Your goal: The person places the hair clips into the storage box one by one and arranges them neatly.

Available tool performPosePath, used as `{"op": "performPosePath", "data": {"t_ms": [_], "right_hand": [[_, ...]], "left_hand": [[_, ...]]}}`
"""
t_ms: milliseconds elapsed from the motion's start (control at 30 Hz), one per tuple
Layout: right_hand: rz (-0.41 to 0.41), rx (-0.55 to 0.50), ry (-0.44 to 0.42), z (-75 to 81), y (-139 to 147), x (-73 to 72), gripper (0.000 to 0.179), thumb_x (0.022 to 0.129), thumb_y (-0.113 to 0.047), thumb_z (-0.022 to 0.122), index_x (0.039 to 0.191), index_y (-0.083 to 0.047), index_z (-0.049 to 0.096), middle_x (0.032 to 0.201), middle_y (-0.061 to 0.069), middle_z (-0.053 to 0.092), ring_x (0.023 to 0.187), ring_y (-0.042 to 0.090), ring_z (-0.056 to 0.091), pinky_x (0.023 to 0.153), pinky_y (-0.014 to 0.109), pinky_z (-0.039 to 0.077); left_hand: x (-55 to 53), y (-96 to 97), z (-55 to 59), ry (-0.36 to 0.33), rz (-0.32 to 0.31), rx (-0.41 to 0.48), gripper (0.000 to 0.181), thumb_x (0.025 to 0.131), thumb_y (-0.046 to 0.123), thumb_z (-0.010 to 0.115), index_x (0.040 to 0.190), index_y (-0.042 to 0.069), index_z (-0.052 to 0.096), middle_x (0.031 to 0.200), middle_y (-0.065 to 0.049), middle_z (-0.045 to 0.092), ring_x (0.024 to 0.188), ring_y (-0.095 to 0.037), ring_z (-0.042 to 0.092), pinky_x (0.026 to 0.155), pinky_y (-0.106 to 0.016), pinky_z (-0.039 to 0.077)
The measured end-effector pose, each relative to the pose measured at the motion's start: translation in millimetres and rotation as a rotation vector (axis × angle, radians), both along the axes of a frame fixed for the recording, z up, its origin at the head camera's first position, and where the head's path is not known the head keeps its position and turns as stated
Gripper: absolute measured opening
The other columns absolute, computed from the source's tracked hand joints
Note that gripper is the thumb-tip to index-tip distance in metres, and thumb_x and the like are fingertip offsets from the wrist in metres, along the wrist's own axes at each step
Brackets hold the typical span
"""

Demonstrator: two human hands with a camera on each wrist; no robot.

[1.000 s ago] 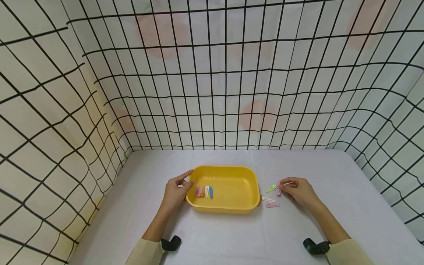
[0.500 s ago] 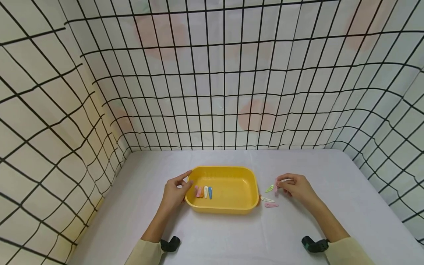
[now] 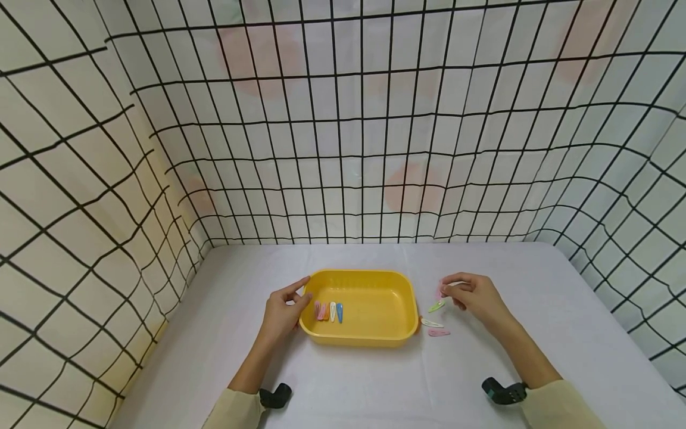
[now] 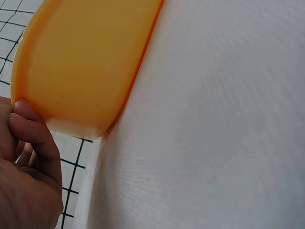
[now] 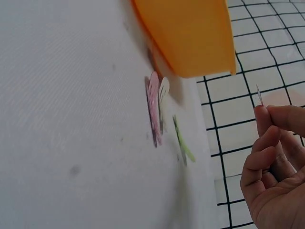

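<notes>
A yellow plastic tray (image 3: 380, 301) sits on the table. My left hand (image 3: 281, 311) grips its left rim, thumb on the rim side facing me. Inside, at the left, several snap hair clips lie in a row, among them a white one (image 3: 333, 311) and a blue one (image 3: 340, 313). Right of the tray, my right hand (image 3: 477, 298) pinches a pink hair clip (image 5: 259, 95) between thumb and fingertip, above the table. Below that hand lie a green clip (image 3: 436, 306), a white clip (image 3: 432, 323) and another pink clip (image 3: 439, 332).
An orange clip (image 3: 418, 323) shows partly beside the tray's right wall. White cloth covers the table (image 3: 364, 381). A black wire grid (image 3: 364, 149) backed by pale cloth encloses the far side and both flanks. Black devices (image 3: 504, 391) are strapped to both wrists.
My right hand has raised the pink hair clip off the table and moved slightly left and away from me, over the green clip. The left hand keeps its grip on the tray.
</notes>
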State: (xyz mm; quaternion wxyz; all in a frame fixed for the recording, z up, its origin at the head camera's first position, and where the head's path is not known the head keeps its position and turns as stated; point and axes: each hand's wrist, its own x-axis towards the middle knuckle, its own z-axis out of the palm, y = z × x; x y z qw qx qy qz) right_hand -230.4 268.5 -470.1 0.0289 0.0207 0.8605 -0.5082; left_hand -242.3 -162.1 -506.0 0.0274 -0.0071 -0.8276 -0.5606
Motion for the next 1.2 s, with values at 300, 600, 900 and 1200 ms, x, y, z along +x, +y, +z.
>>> {"op": "performPosePath", "data": {"t_ms": [300,600,900,1200], "right_hand": [[0.016,-0.044,0.012,13.2,-13.1,0.5,0.033,0.1,-0.027,0.069,0.122,-0.003,0.07,0.081,0.007,0.069,0.067,0.015,0.054,0.06,0.027,0.048],[0.043,-0.083,0.028,23.4,-27.3,-1.2,0.033,0.101,-0.029,0.067,0.122,-0.004,0.07,0.088,0.0,0.074,0.07,0.015,0.055,0.062,0.023,0.049],[0.083,-0.12,0.036,31.7,-44.3,-2.8,0.031,0.1,-0.025,0.068,0.121,-0.003,0.07,0.088,0.0,0.074,0.07,0.014,0.055,0.061,0.021,0.048],[0.12,-0.178,0.031,35.2,-64.4,-5.2,0.03,0.098,-0.023,0.071,0.119,-0.001,0.07,0.073,0.001,0.062,0.067,0.015,0.052,0.06,0.024,0.045]], "left_hand": [[0.7,0.8,0.5,0.0,0.006,0.005,0.045,0.094,0.022,0.075,0.138,0.026,0.068,0.075,-0.004,0.056,0.038,-0.012,0.044,0.039,-0.021,0.043],[0.9,0.5,0.3,0.004,0.004,0.0,0.045,0.095,0.022,0.075,0.138,0.026,0.067,0.074,-0.004,0.055,0.038,-0.012,0.043,0.039,-0.021,0.043],[1.0,0.3,0.2,0.009,0.007,0.008,0.045,0.094,0.02,0.075,0.138,0.025,0.068,0.074,-0.004,0.056,0.038,-0.013,0.043,0.038,-0.021,0.042],[0.5,0.7,0.1,0.008,0.0,0.011,0.044,0.095,0.021,0.074,0.138,0.025,0.068,0.074,-0.004,0.056,0.039,-0.013,0.043,0.039,-0.02,0.042]]}}
